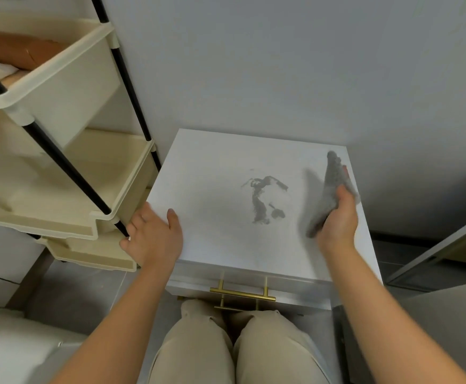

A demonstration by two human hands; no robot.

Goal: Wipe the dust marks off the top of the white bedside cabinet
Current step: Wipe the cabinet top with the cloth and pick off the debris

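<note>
Grey cloth held over the right side of the cabinet, dust marks untouched at centre.

I can't make out the grey cloth [330, 187] well: it is blurred, fuzzy-looking and folded to a point, and my right hand [338, 221] grips its lower end with fingers curled round it. My left hand [154, 235] grips the white bedside cabinet [212, 167] at its left edge, thumb flat on the smooth top, fingertips hidden over the side. The smeary dark dust marks [263, 199] lie mid-frame, left of the cloth and apart from it. The brass handle [241, 293] is partly cut off by my knees.
</note>
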